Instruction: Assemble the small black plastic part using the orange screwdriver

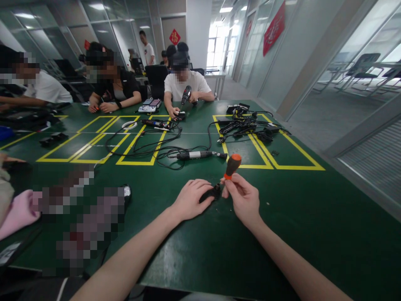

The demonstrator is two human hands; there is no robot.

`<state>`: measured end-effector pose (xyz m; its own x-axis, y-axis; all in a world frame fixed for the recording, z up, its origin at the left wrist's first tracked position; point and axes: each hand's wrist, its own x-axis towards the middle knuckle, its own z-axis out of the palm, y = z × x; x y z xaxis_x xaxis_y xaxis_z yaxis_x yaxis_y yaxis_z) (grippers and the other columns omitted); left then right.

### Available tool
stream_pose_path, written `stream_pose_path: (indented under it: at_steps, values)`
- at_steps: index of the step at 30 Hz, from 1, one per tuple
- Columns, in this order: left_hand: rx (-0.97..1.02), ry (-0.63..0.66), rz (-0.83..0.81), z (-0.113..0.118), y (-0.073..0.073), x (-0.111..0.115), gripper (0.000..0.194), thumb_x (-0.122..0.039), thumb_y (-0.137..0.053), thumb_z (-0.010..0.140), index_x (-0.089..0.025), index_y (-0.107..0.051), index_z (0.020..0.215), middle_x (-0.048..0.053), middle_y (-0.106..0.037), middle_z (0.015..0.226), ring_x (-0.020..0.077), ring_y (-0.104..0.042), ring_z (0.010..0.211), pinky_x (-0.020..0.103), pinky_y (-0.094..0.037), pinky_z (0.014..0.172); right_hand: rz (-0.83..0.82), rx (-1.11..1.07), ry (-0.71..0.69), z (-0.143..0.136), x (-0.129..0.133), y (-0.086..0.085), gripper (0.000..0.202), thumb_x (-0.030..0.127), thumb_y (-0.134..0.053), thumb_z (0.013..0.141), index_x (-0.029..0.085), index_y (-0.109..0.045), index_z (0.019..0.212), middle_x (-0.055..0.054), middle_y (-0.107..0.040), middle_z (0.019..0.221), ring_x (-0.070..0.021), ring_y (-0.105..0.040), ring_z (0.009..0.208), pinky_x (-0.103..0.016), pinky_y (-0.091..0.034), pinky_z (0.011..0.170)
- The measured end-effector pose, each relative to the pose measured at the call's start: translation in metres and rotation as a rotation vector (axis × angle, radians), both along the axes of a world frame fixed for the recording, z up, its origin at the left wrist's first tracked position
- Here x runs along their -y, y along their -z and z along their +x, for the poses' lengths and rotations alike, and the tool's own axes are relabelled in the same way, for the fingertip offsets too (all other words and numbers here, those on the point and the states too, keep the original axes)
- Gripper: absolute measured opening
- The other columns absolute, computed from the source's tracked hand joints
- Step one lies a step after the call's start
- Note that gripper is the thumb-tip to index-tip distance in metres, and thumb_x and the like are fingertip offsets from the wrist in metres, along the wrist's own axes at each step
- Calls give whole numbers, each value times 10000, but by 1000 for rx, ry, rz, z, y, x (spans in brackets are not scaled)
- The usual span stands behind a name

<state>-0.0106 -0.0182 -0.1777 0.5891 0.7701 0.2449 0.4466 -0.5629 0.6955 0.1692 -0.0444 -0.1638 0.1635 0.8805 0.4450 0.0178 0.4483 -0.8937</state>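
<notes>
My left hand (193,198) is wrapped over a small black part (214,192) and presses it to the green table. Most of that part is hidden under the fingers; its right end, with a small round top, shows. Just to the right, my right hand (242,196) grips a screwdriver (232,166) with an orange and dark grey handle. The handle points up and leans slightly right. Its shaft is hidden or too small to make out. A few tiny bits lie on the table below the two hands.
Beyond my hands lies a grey and black electric screwdriver (196,155) with its cable. Black adapters and cords (242,125) are heaped at the back right, over yellow tape outlines. A co-worker opposite holds a drill (186,95). Blurred objects lie at left on the table (313,217).
</notes>
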Motion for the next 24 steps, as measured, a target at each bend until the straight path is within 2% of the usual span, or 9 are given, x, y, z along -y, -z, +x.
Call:
stream_pose_path:
  at_steps: [7,9,14,18,21,24]
  values:
    - [126,-48,-76,5,-1,2,286,-385,-677,894,-246,-716,1141,114,-703,1222,319,-571,1181,467,-340,1095,-47,-85,-31,2,0,6,275,489,-677,920,218,-631,921,7,-658,731,-108,-559,495,-268,-513,505]
    - [112,-63,-61,10,-1,1,304,-413,-696,881,-241,-709,1131,115,-708,1173,319,-575,1145,463,-355,1074,-38,-106,-37,1,0,7,254,463,-701,908,228,-605,915,16,-661,726,-105,-558,502,-258,-513,506]
    - [50,-100,-8,16,2,-4,251,-448,-731,859,-214,-716,947,114,-701,988,307,-597,994,442,-410,960,-42,-85,-10,-3,0,7,260,448,-751,866,227,-615,847,8,-669,721,-102,-544,507,-253,-509,506]
    - [-16,-80,-4,12,1,-6,248,-416,-725,870,-198,-726,989,126,-708,1039,316,-597,1020,442,-420,935,-17,-51,-9,-4,-2,3,277,486,-714,885,218,-673,828,6,-637,715,-105,-537,498,-270,-507,505]
    - [-2,-57,-28,10,-1,-6,266,-424,-726,874,-202,-743,1020,129,-716,1072,318,-596,1044,454,-421,961,-15,-40,-11,-2,-4,1,311,510,-676,910,212,-700,825,21,-599,631,-109,-534,471,-273,-504,498]
    - [47,-53,-55,9,-1,-7,276,-418,-753,855,-205,-756,1031,131,-720,1115,319,-598,1080,466,-416,990,-38,-68,-25,0,-5,1,311,515,-688,901,207,-698,861,13,-647,638,-111,-559,464,-264,-501,484]
